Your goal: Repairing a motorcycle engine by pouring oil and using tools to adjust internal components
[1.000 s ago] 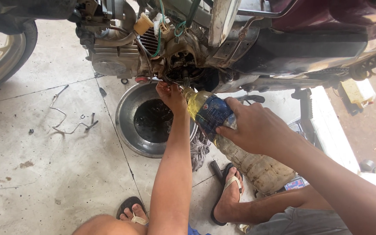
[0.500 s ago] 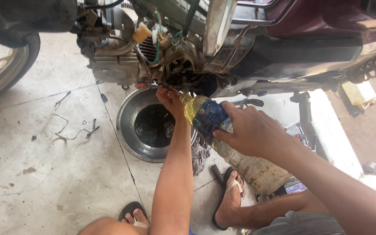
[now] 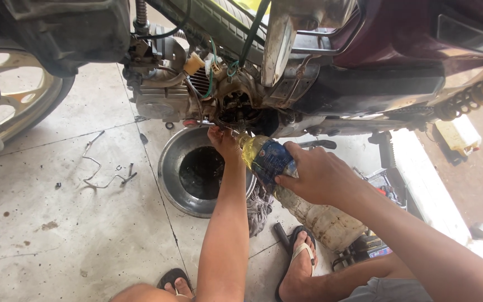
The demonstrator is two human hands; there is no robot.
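Compared with the view a second ago, both hands and the bottle sit slightly lower in the picture and the motorcycle fills more of the top; the grip itself looks unchanged. Right hand (image 3: 320, 179): fingers wrapped firmly around the clear plastic bottle with a blue label (image 3: 278, 168), which is tipped neck-first toward the open side of the grey metal engine (image 3: 236, 109). Yellow oil fills the neck end (image 3: 250, 150); the bottle's lower body looks cloudy and mostly drained. Left hand (image 3: 223, 140): raised to the same opening, fingertips pinched together at the bottle's mouth, apparently steadying it; whether they hold a small part cannot be told.

Directly beneath stands a round steel drain basin (image 3: 169, 168) with dark, spent oil pooled at its centre, which suggests draining is done and refilling is well under way, though some oil is left in the bottle and the engine side is still uncovered. A grey rag (image 3: 259, 208) lies beside the basin. A bent metal rod (image 3: 93, 162) rests on the concrete floor (image 3: 57, 240), well apart to the left. The person's feet in black sandals (image 3: 297, 257) show at the bottom edge.
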